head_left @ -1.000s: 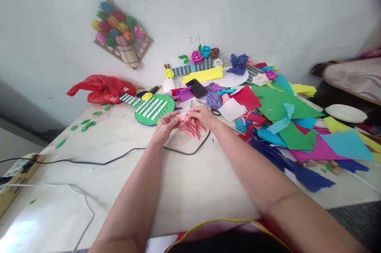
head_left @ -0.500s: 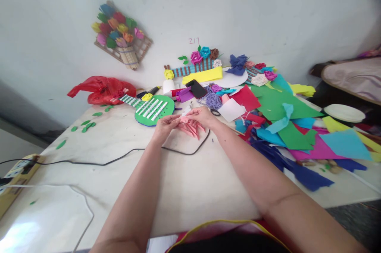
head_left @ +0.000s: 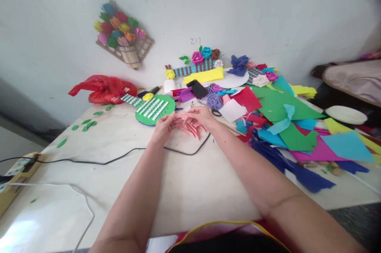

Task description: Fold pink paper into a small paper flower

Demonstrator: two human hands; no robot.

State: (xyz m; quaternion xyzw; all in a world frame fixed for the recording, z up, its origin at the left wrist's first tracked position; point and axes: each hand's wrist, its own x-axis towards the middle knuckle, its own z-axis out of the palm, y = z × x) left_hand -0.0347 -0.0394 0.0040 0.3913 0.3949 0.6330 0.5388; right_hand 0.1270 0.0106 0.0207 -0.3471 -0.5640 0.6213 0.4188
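Observation:
Between my two hands a small pink paper strip [head_left: 180, 115] is stretched out, pinched at both ends. My left hand [head_left: 164, 126] closes its fingertips on the strip's left end. On the other end, my right hand [head_left: 200, 116] pinches with thumb and forefinger. Several folded pink paper pieces [head_left: 192, 129] lie on the table just below the fingers. Left of my left hand is a green guitar-shaped cutout [head_left: 159, 107] with white strips across it and a yellow paper flower [head_left: 148, 97] on its edge.
Coloured paper sheets [head_left: 285, 106] cover the right side. A black cable [head_left: 119, 157] crosses the table beneath my hands. Behind them lie a phone [head_left: 197, 89], purple yarn [head_left: 214, 99] and scissors [head_left: 216, 112]. A red plastic bag [head_left: 104, 89] and green paper leaves [head_left: 61, 143] lie left.
My left hand has shifted slightly left and down, away from the right hand, so the pink strip now shows between them. The camera view has moved a little.

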